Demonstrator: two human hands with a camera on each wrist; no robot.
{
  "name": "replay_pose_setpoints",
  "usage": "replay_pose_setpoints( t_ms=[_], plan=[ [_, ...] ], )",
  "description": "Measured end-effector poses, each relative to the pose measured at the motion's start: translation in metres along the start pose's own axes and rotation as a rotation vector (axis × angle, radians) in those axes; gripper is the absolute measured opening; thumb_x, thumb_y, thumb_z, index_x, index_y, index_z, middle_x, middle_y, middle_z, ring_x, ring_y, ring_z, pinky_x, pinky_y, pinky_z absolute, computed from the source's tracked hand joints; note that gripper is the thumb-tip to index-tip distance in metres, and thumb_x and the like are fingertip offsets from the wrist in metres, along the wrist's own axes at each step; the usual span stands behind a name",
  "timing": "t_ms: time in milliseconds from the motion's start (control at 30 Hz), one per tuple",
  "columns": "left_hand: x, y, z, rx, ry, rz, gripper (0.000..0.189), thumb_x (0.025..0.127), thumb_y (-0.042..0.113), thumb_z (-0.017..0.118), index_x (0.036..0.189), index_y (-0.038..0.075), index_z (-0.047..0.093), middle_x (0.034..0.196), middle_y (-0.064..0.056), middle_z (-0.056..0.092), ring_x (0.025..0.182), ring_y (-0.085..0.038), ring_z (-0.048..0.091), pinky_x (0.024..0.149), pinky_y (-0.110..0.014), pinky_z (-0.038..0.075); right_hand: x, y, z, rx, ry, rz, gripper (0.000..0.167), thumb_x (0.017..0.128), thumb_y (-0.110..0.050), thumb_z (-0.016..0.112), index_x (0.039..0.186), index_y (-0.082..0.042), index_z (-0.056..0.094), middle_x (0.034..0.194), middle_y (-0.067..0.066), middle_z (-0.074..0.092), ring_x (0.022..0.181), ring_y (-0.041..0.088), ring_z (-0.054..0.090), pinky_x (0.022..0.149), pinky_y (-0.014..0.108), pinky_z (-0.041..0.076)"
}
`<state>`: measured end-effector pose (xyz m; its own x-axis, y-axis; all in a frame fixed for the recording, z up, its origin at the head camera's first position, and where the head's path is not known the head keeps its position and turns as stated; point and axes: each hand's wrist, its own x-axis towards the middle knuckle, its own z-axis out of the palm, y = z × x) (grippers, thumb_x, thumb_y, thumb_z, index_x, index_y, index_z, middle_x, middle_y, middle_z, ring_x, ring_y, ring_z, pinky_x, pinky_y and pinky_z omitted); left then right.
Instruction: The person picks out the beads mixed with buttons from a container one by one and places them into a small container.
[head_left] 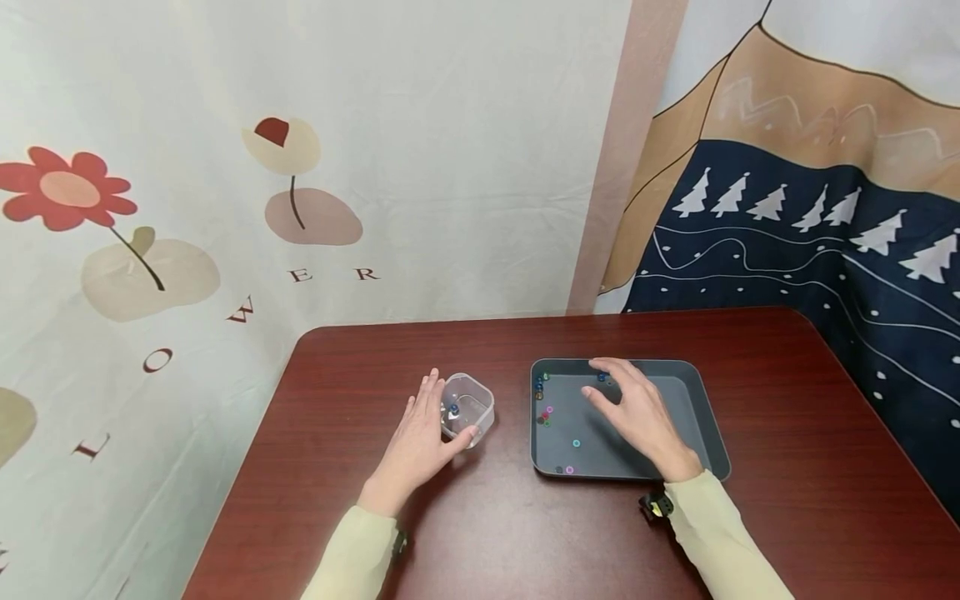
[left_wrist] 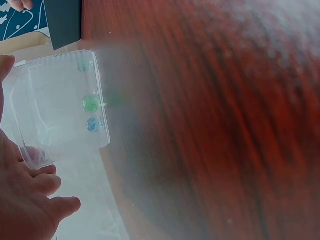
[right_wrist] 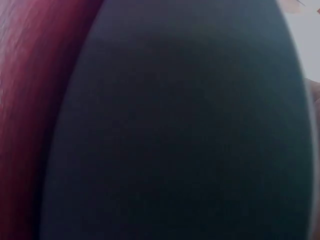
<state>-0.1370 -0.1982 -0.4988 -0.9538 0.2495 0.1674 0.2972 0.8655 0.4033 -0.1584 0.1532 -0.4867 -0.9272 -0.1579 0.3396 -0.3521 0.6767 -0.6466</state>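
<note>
A small clear plastic box (head_left: 480,406) stands on the table, with a few beads in it. My left hand (head_left: 420,446) holds it from the left, thumb at the near side and fingers along the far side. The left wrist view shows a green bead (left_wrist: 91,103) and a blue bead (left_wrist: 93,124) low inside the box. Over the dark grey tray (head_left: 678,400) hovers my right hand (head_left: 637,412), thumb and fingers spread apart. Its fingertips are near some blue beads (head_left: 602,377) by the tray's far edge. The tray's wall fills most of the right wrist view and hides the fingers.
Several coloured beads lie along the tray's left side, among them a teal ring bead (head_left: 576,443) and a pink ring bead (head_left: 569,470). Box and tray stand apart on the dark red wooden table (head_left: 517,533). Behind the table hangs a printed curtain (head_left: 465,167).
</note>
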Motion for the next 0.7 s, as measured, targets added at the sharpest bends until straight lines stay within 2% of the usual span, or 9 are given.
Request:
replay_pose_setpoints(
  t_ms=[367,700],
  plan=[
    [0.000,0.000,-0.001,-0.015,0.008,0.001,0.095,0.091,0.054,0.071,0.154,-0.008,0.037,0.167,-0.024,0.026,0.154,-0.041,0.026,0.120,-0.061,0.028,0.004,0.013,0.000,-0.027,-0.082,0.060,0.050,0.097,-0.029,0.074,0.140,-0.006,0.063,0.141,0.017,0.061,0.129,0.038,0.057,0.104,0.062,0.047],
    [0.000,-0.001,-0.001,-0.010,0.004,0.001,0.095,0.091,0.054,0.071,0.154,-0.008,0.037,0.167,-0.024,0.026,0.154,-0.041,0.026,0.121,-0.061,0.028,0.009,0.019,0.003,-0.084,-0.098,0.090,0.048,0.097,-0.026,0.074,0.138,-0.003,0.064,0.140,0.021,0.061,0.127,0.041,0.059,0.102,0.061,0.049]
  ],
)
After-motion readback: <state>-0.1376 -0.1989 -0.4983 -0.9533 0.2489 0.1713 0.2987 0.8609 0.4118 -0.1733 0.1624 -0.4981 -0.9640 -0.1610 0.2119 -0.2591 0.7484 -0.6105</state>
